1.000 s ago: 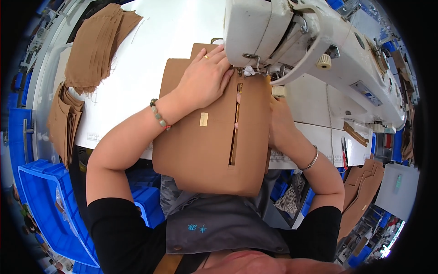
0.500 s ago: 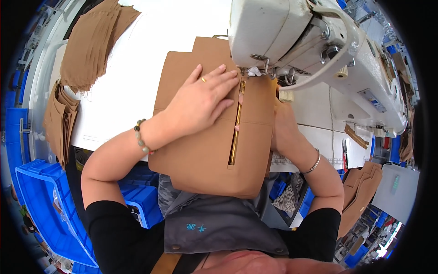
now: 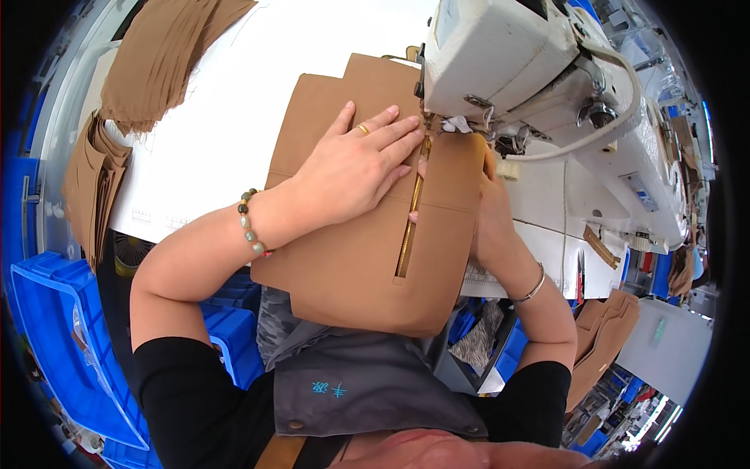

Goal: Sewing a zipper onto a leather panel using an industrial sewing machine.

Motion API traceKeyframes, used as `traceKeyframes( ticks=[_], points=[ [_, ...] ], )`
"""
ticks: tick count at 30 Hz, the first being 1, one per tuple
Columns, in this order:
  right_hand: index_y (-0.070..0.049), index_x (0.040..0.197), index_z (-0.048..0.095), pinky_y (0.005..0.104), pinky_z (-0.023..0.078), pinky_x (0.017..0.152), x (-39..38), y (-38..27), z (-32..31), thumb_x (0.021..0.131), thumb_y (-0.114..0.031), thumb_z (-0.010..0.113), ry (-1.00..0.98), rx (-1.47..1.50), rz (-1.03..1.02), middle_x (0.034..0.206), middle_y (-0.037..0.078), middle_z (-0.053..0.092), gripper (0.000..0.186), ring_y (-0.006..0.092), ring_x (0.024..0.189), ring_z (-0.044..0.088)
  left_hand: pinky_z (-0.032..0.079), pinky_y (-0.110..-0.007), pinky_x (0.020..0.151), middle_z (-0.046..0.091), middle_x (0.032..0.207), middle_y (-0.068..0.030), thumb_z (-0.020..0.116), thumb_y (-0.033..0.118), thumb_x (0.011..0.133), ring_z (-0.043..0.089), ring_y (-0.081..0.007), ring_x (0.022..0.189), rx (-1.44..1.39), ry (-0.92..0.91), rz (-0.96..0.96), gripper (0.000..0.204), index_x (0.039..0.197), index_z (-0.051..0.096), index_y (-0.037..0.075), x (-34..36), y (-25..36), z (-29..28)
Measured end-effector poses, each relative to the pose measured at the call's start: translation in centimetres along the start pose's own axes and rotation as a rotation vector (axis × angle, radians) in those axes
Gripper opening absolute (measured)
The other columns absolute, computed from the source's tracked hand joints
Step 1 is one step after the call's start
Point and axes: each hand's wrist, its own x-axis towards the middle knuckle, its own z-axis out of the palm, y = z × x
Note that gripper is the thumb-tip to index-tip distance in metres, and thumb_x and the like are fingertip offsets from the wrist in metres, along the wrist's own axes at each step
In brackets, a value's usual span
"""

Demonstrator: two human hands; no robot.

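Note:
A brown panel [image 3: 351,281] with a long slot showing a gold zipper [image 3: 408,234] reaches under the sewing machine's head [image 3: 484,59], where the slot's upper end meets the needle and presser foot [image 3: 426,121]. My left hand [image 3: 351,168] lies flat on it left of the slot, fingers stretched toward the foot. My right hand [image 3: 492,219] grips the panel's right side, its fingers largely hidden beneath, with small bits of skin showing through the slot.
Stacks of brown pieces [image 3: 156,59] lie left on the white table [image 3: 305,35]. Blue bins [image 3: 62,328] stand lower left. A short zipper strip [image 3: 601,248] and scissors [image 3: 580,275] lie right, with more brown pieces [image 3: 601,336] below.
My left hand has slid back from the panel's top edge and now lies flatter. More zipper shows in the slot. The whole view has shifted slightly, the machine appearing farther right.

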Motion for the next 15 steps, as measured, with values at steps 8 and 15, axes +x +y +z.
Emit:
traceKeyframes(
  ticks=[8, 15],
  points=[
    [-0.004, 0.127, 0.073, 0.0518, 0.041, 0.11, -0.16, 0.05, 0.11, 0.082, -0.041, 0.081, 0.001, 0.05, 0.005, 0.12, 0.01, 0.074, 0.059, 0.0317, 0.116, 0.067, 0.032, -0.068, 0.119, 0.055, 0.155, -0.0068, 0.061, 0.022, 0.103, 0.046, -0.0309, 0.147, -0.077, -0.01, 0.02, 0.044, 0.144, 0.062, 0.009, -0.36, -0.05, -0.42],
    [-0.004, 0.125, 0.073, 0.0528, 0.04, 0.111, -0.19, 0.09, 0.23, 0.081, -0.04, 0.083, 0.028, 0.103, 0.008, 0.12, 0.01, 0.074, 0.057, 0.0314, 0.117, 0.067, 0.031, -0.069, 0.119, 0.055, 0.154, -0.0053, 0.06, 0.021, 0.103, 0.047, -0.031, 0.146, -0.079, -0.029, 0.031, 0.044, 0.145, 0.061, 0.009, -0.48, -0.05, -0.32]
  ],
)
